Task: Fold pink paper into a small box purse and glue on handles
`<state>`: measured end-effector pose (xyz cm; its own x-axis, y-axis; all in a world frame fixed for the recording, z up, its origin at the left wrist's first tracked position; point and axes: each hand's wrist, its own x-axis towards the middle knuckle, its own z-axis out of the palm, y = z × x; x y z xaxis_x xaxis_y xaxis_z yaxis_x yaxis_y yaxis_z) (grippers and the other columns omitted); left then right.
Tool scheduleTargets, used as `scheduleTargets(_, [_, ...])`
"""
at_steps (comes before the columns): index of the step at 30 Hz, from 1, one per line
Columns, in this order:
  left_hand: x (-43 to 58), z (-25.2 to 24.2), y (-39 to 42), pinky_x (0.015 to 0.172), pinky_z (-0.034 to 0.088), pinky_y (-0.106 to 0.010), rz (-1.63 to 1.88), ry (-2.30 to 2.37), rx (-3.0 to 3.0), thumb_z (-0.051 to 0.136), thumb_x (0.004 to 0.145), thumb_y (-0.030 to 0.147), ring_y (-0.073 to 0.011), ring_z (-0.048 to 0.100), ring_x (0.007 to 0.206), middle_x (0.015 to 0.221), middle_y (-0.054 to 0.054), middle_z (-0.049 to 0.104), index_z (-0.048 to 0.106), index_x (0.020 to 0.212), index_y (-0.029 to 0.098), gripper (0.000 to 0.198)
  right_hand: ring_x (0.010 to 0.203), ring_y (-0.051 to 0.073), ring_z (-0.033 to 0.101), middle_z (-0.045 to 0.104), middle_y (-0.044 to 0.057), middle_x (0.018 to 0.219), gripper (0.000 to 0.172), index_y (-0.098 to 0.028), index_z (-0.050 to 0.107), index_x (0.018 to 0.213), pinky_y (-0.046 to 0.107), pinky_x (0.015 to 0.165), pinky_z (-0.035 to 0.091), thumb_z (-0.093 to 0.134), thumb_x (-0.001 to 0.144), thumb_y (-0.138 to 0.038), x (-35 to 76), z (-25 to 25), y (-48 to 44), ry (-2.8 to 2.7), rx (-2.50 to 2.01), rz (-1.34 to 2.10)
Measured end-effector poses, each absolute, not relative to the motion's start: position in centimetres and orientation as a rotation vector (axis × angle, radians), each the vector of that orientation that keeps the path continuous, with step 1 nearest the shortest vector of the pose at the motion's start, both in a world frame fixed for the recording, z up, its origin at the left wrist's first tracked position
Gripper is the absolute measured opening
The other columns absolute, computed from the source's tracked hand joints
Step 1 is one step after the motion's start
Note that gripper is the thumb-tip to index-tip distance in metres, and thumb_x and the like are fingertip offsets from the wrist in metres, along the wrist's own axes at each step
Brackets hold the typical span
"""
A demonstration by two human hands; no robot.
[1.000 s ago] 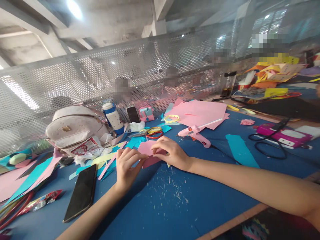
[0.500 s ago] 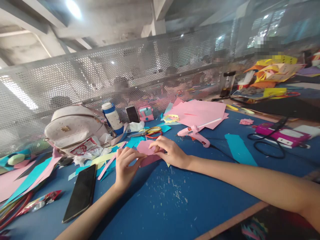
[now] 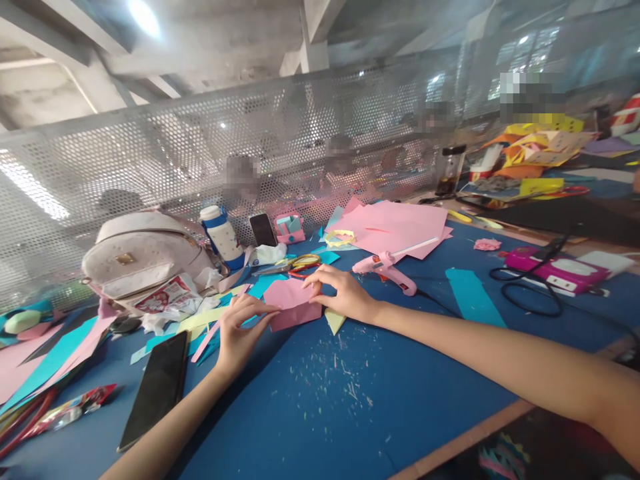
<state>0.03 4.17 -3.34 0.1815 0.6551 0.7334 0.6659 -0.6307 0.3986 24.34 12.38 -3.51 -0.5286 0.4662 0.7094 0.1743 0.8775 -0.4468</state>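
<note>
Between my hands is a small folded piece of pink paper (image 3: 295, 305), held just above the blue tabletop (image 3: 320, 413). My left hand (image 3: 241, 330) pinches its left edge between thumb and fingers. At the paper's right end, my right hand (image 3: 345, 293) grips the edge with thumb and forefinger. A pale yellow scrap of paper (image 3: 335, 321) lies below my right hand. Just behind that hand rests a pink hot glue gun (image 3: 385, 270). Scissors with yellow handles (image 3: 305, 261) lie beyond the pink paper, partly among blue scraps.
A pale backpack (image 3: 145, 257), a blue-and-white bottle (image 3: 223, 237) and a phone (image 3: 155, 390) stand or lie to the left. Large pink sheets (image 3: 395, 223) are at the back. A magenta power strip (image 3: 555, 270) sits right. A perforated metal screen (image 3: 175, 153) borders the table.
My hands have spread slightly apart, the left one moving left. More of the pink paper shows between them, and the yellow scrap is now more visible.
</note>
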Motion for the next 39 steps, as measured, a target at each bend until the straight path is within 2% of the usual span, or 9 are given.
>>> scheduleTargets(4, [0.0,-3.5,4.1,0.074,0.041,-0.035,-1.501,-1.353,-2.407,0.068,0.086,0.028,-0.0183,0.061,0.072,0.076,-0.001,0.071,0.076,0.086,0.026,0.008,0.081,0.014,0.062,0.059,0.001,0.091,0.024,-0.021,0.061,0.099,0.032,0.083,0.051,0.067,0.081,-0.006,24.1,-3.6,12.1,-2.129,-0.467,0.412])
scheduleTargets(11, [-0.3,-3.6,4.3,0.075,0.041,-0.035,-1.495,-1.366,-2.393,0.068,0.086,0.029,-0.0175,0.060,0.069,0.076,-0.001,0.072,0.074,0.084,0.024,0.008,0.100,0.019,0.056,0.065,0.002,0.089,0.023,-0.022,0.062,0.104,0.035,0.089,0.050,0.071,0.082,-0.019,25.1,-2.8,12.9,-2.273,-0.303,0.287])
scheduleTargets(18, [-0.5,-3.8,4.3,0.077,0.040,-0.036,-1.486,-1.381,-2.375,0.068,0.086,0.030,-0.0186,0.062,0.072,0.078,-0.002,0.073,0.074,0.084,0.025,0.008,0.093,0.017,0.060,0.068,0.001,0.084,0.021,-0.022,0.063,0.103,0.034,0.085,0.051,0.070,0.084,-0.018,25.1,-3.2,13.4,-2.227,-0.323,0.342])
scheduleTargets(23, [-0.5,-3.8,4.3,0.078,0.042,-0.036,-1.469,-1.387,-2.380,0.067,0.086,0.032,-0.0193,0.063,0.073,0.078,-0.002,0.073,0.074,0.084,0.025,0.010,0.081,0.015,0.062,0.064,0.000,0.080,0.020,-0.021,0.062,0.098,0.033,0.082,0.051,0.070,0.082,-0.013,24.6,-3.4,13.1,-2.156,-0.415,0.391])
scheduleTargets(28, [-0.6,-3.5,4.3,0.082,0.039,-0.036,-1.357,-1.378,-2.320,0.069,0.085,0.031,-0.0202,0.061,0.081,0.085,-0.002,0.070,0.074,0.095,0.027,0.012,0.082,0.015,0.062,0.064,0.000,0.082,0.020,-0.019,0.060,0.097,0.033,0.083,0.050,0.069,0.081,-0.011,24.6,-3.5,13.0,-2.169,-0.412,0.392])
scheduleTargets(35, [-0.9,-3.8,4.5,0.080,0.036,-0.035,-1.246,-1.320,-2.232,0.069,0.085,0.025,-0.0179,0.058,0.077,0.079,0.000,0.063,0.075,0.086,0.028,0.007,0.083,0.015,0.062,0.064,0.001,0.085,0.016,-0.019,0.059,0.092,0.033,0.083,0.050,0.067,0.082,-0.010,24.7,-3.5,13.1,-2.191,-0.386,0.407])
scheduleTargets(39, [-0.7,-3.7,4.5,0.080,0.036,-0.036,-1.191,-1.297,-2.225,0.071,0.084,0.024,-0.0183,0.057,0.079,0.085,-0.001,0.065,0.075,0.090,0.029,0.009,0.079,0.013,0.063,0.060,0.001,0.088,0.016,-0.019,0.058,0.091,0.031,0.080,0.051,0.065,0.082,-0.008,24.6,-3.5,13.0,-2.187,-0.381,0.418])
